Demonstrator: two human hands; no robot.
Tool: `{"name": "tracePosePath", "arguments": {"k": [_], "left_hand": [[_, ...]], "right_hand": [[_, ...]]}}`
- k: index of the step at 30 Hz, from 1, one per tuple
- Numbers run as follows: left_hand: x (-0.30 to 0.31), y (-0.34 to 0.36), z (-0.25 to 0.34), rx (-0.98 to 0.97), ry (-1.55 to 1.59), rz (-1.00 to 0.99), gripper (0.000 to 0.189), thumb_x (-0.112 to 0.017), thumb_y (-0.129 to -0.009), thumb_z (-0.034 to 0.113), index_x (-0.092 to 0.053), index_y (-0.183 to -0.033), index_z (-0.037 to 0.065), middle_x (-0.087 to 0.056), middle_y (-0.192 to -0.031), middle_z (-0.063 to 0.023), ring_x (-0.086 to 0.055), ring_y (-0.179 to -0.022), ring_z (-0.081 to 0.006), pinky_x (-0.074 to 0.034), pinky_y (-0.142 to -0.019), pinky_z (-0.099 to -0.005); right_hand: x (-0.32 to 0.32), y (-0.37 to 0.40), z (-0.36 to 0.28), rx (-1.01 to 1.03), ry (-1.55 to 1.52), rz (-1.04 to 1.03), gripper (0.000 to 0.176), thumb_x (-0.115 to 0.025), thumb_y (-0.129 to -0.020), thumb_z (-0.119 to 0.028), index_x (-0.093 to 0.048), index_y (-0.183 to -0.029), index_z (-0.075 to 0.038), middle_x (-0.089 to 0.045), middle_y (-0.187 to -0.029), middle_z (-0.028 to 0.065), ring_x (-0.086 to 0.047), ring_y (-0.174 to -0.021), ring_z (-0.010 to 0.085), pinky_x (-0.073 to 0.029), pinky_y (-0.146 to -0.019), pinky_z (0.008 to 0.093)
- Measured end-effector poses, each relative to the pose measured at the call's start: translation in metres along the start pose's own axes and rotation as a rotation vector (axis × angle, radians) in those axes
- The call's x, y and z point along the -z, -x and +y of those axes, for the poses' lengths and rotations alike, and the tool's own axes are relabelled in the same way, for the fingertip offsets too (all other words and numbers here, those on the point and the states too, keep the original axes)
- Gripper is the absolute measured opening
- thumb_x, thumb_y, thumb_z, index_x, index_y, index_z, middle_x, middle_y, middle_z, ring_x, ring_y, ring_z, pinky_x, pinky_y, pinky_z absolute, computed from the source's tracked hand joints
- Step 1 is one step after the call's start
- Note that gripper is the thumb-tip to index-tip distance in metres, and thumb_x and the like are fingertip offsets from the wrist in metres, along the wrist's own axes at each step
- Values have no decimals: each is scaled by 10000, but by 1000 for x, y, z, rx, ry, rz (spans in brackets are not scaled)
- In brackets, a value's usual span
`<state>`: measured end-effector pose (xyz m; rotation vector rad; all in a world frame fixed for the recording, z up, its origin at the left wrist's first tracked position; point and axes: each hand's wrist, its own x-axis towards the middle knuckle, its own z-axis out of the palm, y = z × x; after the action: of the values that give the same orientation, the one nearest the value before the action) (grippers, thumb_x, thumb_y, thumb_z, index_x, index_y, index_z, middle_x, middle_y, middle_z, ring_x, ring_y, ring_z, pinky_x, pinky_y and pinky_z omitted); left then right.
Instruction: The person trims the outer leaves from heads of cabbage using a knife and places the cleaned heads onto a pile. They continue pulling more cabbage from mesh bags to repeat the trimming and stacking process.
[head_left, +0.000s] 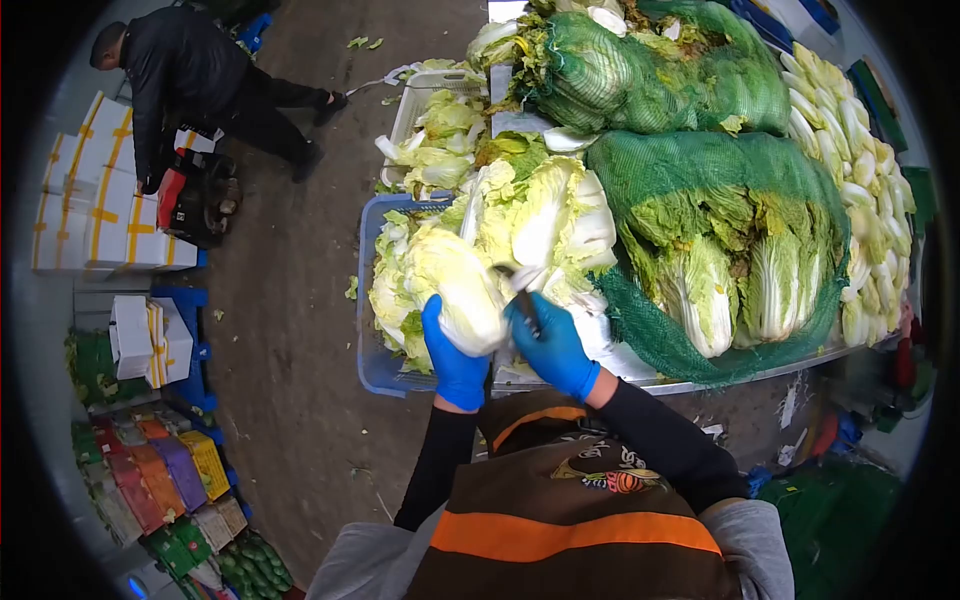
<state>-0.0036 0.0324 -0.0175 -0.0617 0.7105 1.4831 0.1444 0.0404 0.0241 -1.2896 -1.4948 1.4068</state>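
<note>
My left hand (457,362), in a blue glove, is closed around the lower left side of a pale, trimmed napa cabbage (452,285). My right hand (556,348), gloved the same, grips the dark handle of a knife (526,306) whose blade is blurred beside the cabbage's right side. Under and behind the cabbage, a blue plastic crate (368,310) holds loose leaves. More pale napa cabbages (545,220) lie just beyond my hands. To the right, untrimmed cabbages (697,290) show through the opening of a green mesh bag (650,165).
A second full mesh bag (660,75) lies farther back. Stripped cabbages (858,180) are piled at the far right. A white crate (408,115) of leaves stands beyond the blue one. At upper left a person (190,80) bends beside white boxes (105,200).
</note>
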Motion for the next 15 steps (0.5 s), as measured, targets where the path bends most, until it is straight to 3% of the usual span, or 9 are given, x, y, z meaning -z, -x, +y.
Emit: {"name": "tracePosePath", "arguments": {"k": [1, 3, 5, 7, 9, 11, 13, 14, 15], "left_hand": [[12, -15, 2, -10, -303, -313, 573, -457, -921, 436, -456, -1333, 38, -545, -1272, -136, -546, -1142, -284, -408, -1013, -416], [16, -16, 14, 71, 51, 265, 614, -449, -914, 468, -444, -1345, 31, -543, -1267, -156, -534, -1145, -321, -405, -1007, -452], [14, -17, 25, 118, 32, 124, 616, -474, -895, 503, -471, -1307, 45, -558, -1227, -143, -546, -1117, -280, -424, -972, -427], [17, -2, 26, 174, 23, 26, 619, -500, -876, 538, -498, -1269, 59, -573, -1188, -129, -559, -1089, -239, -443, -937, -403], [5, 8, 18, -287, -928, -138, 610, -519, -881, 524, -483, -1292, 74, -559, -1214, -132, -556, -1099, -249, -448, -943, -415], [-8, 22, 9, -260, -741, -138, 612, -518, -906, 468, -426, -1352, 58, -524, -1277, -137, -547, -1131, -258, -444, -967, -408], [-22, 18, -6, 88, -110, 28, 641, -463, -937, 460, -356, -1403, 33, -479, -1341, -178, -486, -1223, -331, -391, -1032, -475], [-19, 16, -22, 78, -254, -10, 627, -441, -971, 435, -328, -1420, 12, -439, -1392, -165, -455, -1265, -298, -352, -1069, -454], [-30, 18, -32, 85, -243, -29, 627, -441, -971, 435, -328, -1420, 12, -439, -1392, -165, -455, -1265, -298, -352, -1069, -454]], "right_hand": [[3, 8, -14, -34, -61, -138, 259, -571, -891, -144, -591, -1115, -17, -648, -855, 189, -655, -742, 312, -518, -668, 379], [6, 20, -40, 182, -61, -656, 409, -634, -868, -183, -548, -1245, -49, -649, -997, 185, -651, -870, 311, -512, -775, 360], [19, 19, -74, 165, 115, -928, 498, -693, -832, -247, -533, -1272, -77, -649, -1012, 160, -651, -880, 271, -507, -789, 344], [26, 22, -53, -43, -143, -785, 537, -724, -805, -311, -553, -1259, -81, -660, -953, 127, -646, -832, 207, -502, -767, 328], [34, 19, -30, -172, 15, -354, 469, -791, -763, -259, -642, -1163, -65, -659, -847, -7, -519, -694, 50, -468, -657, 237], [49, 14, -24, -358, -108, -211, 588, -799, -754, -202, -560, -1263, -28, -651, -1035, 27, -545, -796, 53, -485, -698, 234], [50, 15, 3, -120, -221, -55, 750, -801, -747, -160, -422, -1380, -21, -576, -1220, 76, -542, -836, 66, -492, -706, 221], [59, 16, 7, -159, -201, -99, 875, -802, -745, -169, -300, -1450, -46, -481, -1346, 116, -550, -882, 77, -502, -723, 219], [60, 17, 12, 19, -107, 43, 881, -817, -722, -183, -319, -1436, -45, -555, -1232, 107, -559, -839, 75, -503, -684, 213]]}}
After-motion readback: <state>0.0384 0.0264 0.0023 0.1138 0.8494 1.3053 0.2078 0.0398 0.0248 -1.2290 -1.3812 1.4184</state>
